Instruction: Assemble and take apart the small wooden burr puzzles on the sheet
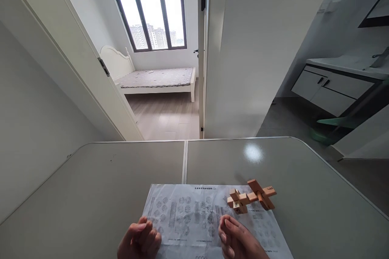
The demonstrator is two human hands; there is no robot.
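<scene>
A large printed sheet (pixel 203 232) with rows of small diagrams and text lies on the table in front of me. My left hand (pixel 139 238) rests at the sheet's left edge, fingers curled into a loose fist, with nothing showing in it. Over the sheet's right half is my right hand (pixel 237 238), its fingers folded and thumb drawn in; no object is visible in it. Just beyond that hand, an interlocking wooden block puzzle (pixel 252 197) sits on the sheet's upper right corner. Its short sticks cross at two joints, and some carry dark printed marks. Neither hand touches it.
The grey-green table (pixel 75 194) has a pale rim and a seam (pixel 185 162) down its middle. Past its far edge a doorway opens on a bed (pixel 158 79) below a window (pixel 152 14). A white wash cabinet (pixel 337 85) stands at the right.
</scene>
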